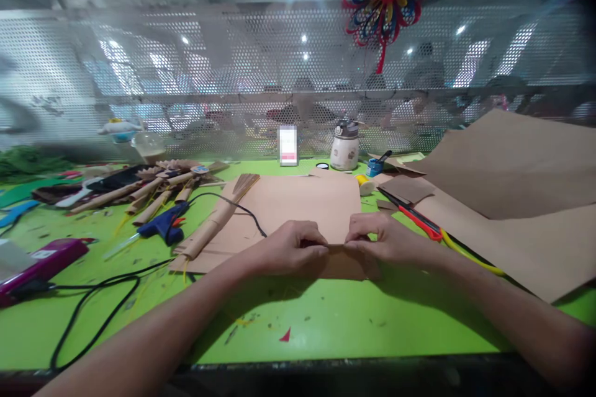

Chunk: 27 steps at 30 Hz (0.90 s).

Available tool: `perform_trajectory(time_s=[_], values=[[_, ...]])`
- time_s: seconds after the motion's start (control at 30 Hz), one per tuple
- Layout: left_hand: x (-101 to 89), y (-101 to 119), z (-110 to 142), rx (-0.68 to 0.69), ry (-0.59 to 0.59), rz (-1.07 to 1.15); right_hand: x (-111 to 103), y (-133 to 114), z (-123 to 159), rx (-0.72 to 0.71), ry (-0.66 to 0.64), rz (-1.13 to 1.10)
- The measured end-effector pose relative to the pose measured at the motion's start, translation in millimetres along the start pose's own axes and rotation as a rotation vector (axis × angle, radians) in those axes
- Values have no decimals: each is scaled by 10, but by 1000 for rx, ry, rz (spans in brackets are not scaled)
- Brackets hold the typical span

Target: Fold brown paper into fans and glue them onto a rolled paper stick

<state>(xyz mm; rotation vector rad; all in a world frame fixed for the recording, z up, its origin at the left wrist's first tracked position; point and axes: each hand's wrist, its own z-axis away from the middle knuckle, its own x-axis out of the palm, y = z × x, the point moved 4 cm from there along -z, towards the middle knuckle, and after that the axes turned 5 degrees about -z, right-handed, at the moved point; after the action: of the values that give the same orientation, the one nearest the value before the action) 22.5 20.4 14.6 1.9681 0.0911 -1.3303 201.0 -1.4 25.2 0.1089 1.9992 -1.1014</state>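
A sheet of brown kraft paper [298, 201] lies flat on the green table [326, 316] in front of me. My left hand [291, 248] and my right hand [384, 240] sit side by side at its near edge. Both pinch that edge, with fingers curled and thumbs pressed on a narrow fold of the paper. A rolled brown paper tube with a fringed end [218, 217] rests on the sheet's left side.
A blue glue gun [162, 226] with a black cord [93, 304] lies at left, beside several paper rolls [139, 195] and a magenta stapler [40, 267]. Red scissors [416, 217] and large brown sheets [512, 198] lie at right. A white jar [345, 146] stands at the mesh wall.
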Motion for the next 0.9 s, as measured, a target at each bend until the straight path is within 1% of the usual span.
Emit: perform_trajectory(time_s=[0.07, 0.1, 0.2, 0.23, 0.27, 0.33, 0.4, 0.5, 0.6, 0.63, 0.7, 0.8, 0.9], values=[[-52, 53, -15, 58, 94, -106, -15, -3, 7, -41, 67, 49], [-90, 90, -14, 88, 163, -170, -31, -28, 16, -91, 113, 94], [-216, 245, 21, 215, 395, -434, -101, -170, 68, -277, 279, 314], [-243, 295, 37, 258, 447, -533, -121, -219, 86, -320, 323, 400], [-256, 333, 48, 295, 470, -627, -134, -259, 100, -352, 354, 482], [-243, 361, 56, 353, 444, -767, -121, -296, 106, -393, 356, 615], [-194, 325, 57, 392, 372, -842, -47, -267, 91, -438, 297, 692], [-69, 211, 63, 428, 220, -900, 137, -130, 61, -493, 201, 764], [61, 115, 74, 427, 88, -880, 303, 31, 46, -485, 138, 791], [91, 94, 75, 413, 70, -851, 338, 73, 44, -470, 122, 780], [123, 61, 67, 363, 84, -772, 371, 130, 44, -442, 105, 734], [124, 6, 43, 268, 138, -639, 349, 173, 31, -384, 109, 627], [131, -47, 26, 230, 123, -531, 311, 205, 8, -327, 107, 509]])
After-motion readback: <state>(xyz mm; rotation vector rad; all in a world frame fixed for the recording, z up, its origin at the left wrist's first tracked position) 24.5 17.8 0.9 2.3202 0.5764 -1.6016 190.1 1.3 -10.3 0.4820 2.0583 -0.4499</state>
